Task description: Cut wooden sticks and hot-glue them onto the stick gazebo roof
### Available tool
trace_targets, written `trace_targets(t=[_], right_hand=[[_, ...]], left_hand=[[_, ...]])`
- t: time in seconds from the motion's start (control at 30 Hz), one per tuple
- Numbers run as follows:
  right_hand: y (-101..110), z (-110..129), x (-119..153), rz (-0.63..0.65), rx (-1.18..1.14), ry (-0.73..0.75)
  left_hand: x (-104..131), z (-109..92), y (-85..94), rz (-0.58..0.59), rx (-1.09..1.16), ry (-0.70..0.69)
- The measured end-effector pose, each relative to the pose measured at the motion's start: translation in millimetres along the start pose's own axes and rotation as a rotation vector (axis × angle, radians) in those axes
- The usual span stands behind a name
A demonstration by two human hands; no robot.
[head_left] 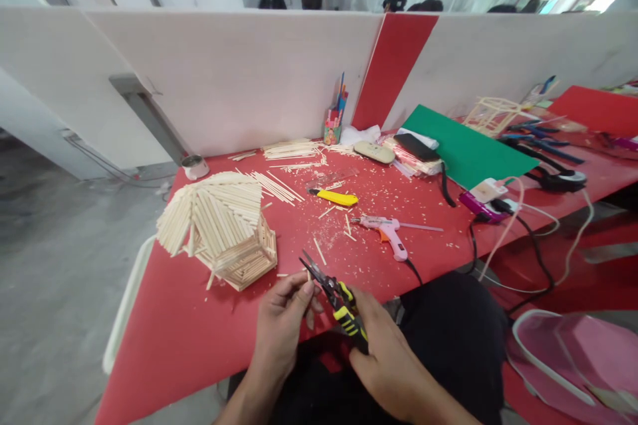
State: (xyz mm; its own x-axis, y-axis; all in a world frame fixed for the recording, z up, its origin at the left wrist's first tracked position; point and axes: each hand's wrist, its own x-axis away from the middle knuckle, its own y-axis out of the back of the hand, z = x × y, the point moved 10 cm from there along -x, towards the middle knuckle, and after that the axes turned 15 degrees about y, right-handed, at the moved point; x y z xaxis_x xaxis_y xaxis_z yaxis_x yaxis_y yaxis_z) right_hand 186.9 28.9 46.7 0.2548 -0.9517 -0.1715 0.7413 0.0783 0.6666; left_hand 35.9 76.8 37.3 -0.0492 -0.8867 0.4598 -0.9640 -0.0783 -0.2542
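Note:
Near the table's front edge, my left hand pinches a short wooden stick between thumb and fingers. My right hand is wrapped round the yellow-and-black handles of a pair of pliers. The pliers' dark, pointed jaws are spread apart beside the stick; whether they touch it I cannot tell. To the left of my hands stands a small house model built of wooden sticks, with a sloping stick roof. Loose wooden sticks lie behind it on the red table.
A yellow utility knife and a pink glue gun lie beyond my hands among wood scraps. A green board and a power strip with cables are at the right. A white partition closes off the back.

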Motion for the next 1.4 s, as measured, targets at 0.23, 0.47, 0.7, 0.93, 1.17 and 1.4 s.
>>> trace_targets(t=[0.23,0.47,0.7,0.93,1.17,1.4], right_hand=[[-12,15,4,-0.030,-0.015,0.055],[-21,33,9,-0.010,-0.028,0.117],[-18,45,6,-0.072,-0.065,0.152],[-29,49,10,-0.171,-0.188,0.121],[-10,27,-9,-0.131,-0.014,0.034],[2,-15,-60,0.009,0.567,-0.066]], left_hand=[[19,-18,11.7,-0.103,-0.116,-0.167],[47,-41,8.2,-0.098,-0.254,-0.352],[53,-34,21.1,-0.185,-0.131,-0.276],[50,-28,24.4,-0.171,-0.051,-0.237],[46,-29,24.6,-0.157,0.032,-0.177],[49,-45,43.0,-0.161,0.126,-0.167]])
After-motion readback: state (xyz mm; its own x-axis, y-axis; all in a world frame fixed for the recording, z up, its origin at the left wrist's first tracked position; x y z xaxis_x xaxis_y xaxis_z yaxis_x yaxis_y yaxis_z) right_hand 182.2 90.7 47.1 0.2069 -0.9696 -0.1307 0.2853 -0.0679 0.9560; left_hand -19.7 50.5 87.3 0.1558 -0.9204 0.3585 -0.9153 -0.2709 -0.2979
